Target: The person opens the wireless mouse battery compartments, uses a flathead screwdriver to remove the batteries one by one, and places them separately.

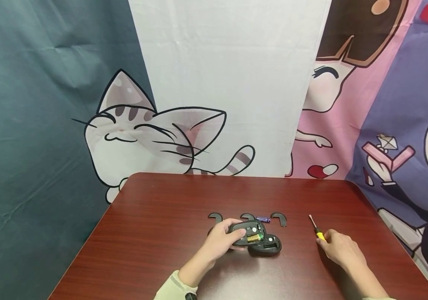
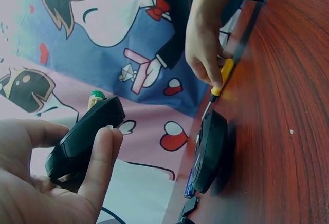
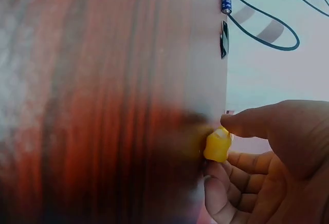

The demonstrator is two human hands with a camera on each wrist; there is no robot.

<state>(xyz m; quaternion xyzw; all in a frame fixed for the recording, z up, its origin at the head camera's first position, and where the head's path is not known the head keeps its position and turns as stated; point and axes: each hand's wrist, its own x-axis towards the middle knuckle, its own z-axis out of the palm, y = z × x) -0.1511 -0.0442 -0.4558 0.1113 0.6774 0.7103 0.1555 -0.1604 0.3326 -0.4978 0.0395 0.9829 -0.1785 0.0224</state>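
My left hand [image 1: 219,241] grips a black computer mouse [image 1: 249,227], its underside facing up. A green-and-gold battery [image 1: 255,238] shows in its uncovered compartment; in the left wrist view this battery's end [image 2: 96,96] sticks out past the body. Just below the held mouse, a second black mouse [image 1: 266,248] lies underside up on the table with its compartment uncovered. Over on the right, my right hand [image 1: 344,250] pinches the yellow handle of a screwdriver [image 1: 319,235] between thumb and fingers, close to the tabletop. The screwdriver's shaft points away from me.
Behind the mice lie curved black covers, one at left [image 1: 215,216], one in the middle [image 1: 247,216] and one at right [image 1: 281,217]. Beside the middle cover is a blue battery [image 1: 263,219]. A dark edge shows behind my left hand, mostly hidden. A printed curtain [image 1: 232,83] hangs beyond the brown table [image 1: 154,208].
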